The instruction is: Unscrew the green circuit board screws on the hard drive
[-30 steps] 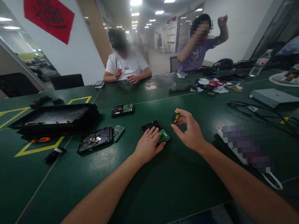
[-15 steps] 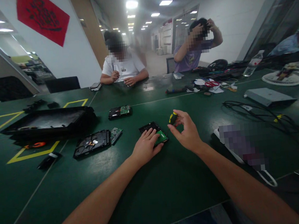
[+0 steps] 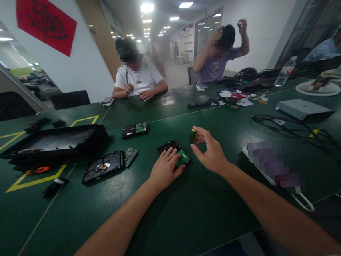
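Note:
My left hand lies over a hard drive, its fingers stretched across the top and the thumb along the near side. Part of the drive's green circuit board shows beyond those fingers. A small screwdriver with a black and yellow handle is pinched between the thumb and fingers of my right hand. It stands roughly upright at the drive's right edge; whether its tip touches a screw is too small to tell. To the left lie another opened drive and a loose circuit board.
A third hard drive lies farther back. Black trays stand at left. On the right are a phone-like blurred object, black cables, a grey box and a bottle. Two people sit opposite.
The screwdriver handle has turned in my right fingers, and less yellow faces me. My left hand stays on the drive. The view has shifted slightly. Across the table, a person's raised hand has moved.

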`<state>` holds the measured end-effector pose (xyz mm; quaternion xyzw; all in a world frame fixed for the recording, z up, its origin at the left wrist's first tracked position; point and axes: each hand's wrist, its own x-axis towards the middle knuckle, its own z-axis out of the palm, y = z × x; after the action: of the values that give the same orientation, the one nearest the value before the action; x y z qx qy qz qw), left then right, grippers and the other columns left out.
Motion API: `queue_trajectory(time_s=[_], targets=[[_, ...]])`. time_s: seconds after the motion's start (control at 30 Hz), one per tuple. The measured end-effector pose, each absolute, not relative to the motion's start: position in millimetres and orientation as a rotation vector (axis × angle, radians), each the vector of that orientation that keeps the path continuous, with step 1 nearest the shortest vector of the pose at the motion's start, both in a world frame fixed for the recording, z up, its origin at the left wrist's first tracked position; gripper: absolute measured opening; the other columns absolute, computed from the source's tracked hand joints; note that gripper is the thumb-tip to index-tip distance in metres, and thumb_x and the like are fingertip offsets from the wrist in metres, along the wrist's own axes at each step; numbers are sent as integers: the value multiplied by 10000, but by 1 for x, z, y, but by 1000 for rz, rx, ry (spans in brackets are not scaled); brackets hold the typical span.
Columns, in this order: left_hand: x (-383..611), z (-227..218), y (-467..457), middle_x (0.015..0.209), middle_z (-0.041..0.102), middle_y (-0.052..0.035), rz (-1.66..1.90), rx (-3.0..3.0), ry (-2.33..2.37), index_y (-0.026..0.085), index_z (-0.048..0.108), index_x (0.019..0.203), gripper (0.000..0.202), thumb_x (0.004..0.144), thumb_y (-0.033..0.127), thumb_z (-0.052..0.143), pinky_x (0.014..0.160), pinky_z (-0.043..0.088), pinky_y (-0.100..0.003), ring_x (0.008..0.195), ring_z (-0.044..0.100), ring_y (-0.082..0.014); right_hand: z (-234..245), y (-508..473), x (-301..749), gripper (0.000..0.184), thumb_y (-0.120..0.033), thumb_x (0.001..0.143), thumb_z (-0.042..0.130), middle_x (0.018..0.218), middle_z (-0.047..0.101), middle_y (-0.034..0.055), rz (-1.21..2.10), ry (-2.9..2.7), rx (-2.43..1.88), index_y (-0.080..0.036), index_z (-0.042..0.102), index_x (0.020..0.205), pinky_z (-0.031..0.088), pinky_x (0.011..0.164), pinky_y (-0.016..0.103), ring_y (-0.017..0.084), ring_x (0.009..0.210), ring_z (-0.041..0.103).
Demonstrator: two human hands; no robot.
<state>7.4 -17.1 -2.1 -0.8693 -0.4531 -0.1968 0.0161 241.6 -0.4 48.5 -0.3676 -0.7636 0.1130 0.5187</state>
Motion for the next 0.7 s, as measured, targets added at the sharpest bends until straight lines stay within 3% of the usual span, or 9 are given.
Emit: queue_trajectory(time_s=[0.17,0.43,0.7], targets=[[7,-2,-16,1565,537,-163,-580,-2715,-1403,179,604,1373,467,1028,490,562,1250,349,-542,1528,411,-324,46,1,241,640,-255,1002,617,1280,706,81,458,-1812,-851,-330,343,1575,593,1026,499,241,1078,730],[8,1,-17,1574,528,-159,-578,-2719,-1420,178,609,1371,462,1032,488,556,1252,345,-534,1530,408,-321,47,0,240,614,-292,980,668,1257,690,83,363,-1823,-866,-342,409,1534,625,964,488,243,1018,730],[8,0,-17,1570,530,-166,-569,-2715,-1421,172,610,1366,468,1028,493,561,1250,346,-538,1530,408,-325,44,3,240,639,-258,989,648,1275,673,99,423,-1798,-846,-315,357,1555,612,997,490,237,1050,728]])
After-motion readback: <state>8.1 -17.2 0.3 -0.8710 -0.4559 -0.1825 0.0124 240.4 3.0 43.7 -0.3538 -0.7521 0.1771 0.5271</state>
